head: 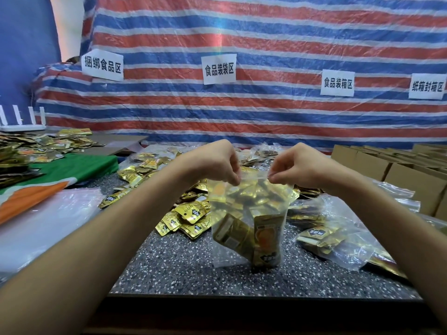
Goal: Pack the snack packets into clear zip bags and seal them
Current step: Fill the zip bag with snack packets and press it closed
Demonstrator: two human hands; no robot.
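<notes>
Zip bag (249,218) upright on speckled table (169,267), stuffed with gold packets. My left hand (212,160) and right hand (297,165) each pinch zip strip at top. Best to line up both tracks, press from one end across, keep packets clear of seal. Loose packets (188,218) heaped just behind.

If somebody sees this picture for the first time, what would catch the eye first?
First, the clear bag full of gold packets, upright on the table, its top pinched by the left hand and right hand. Behind hangs a red, white and blue striped tarp with white signs.
</notes>
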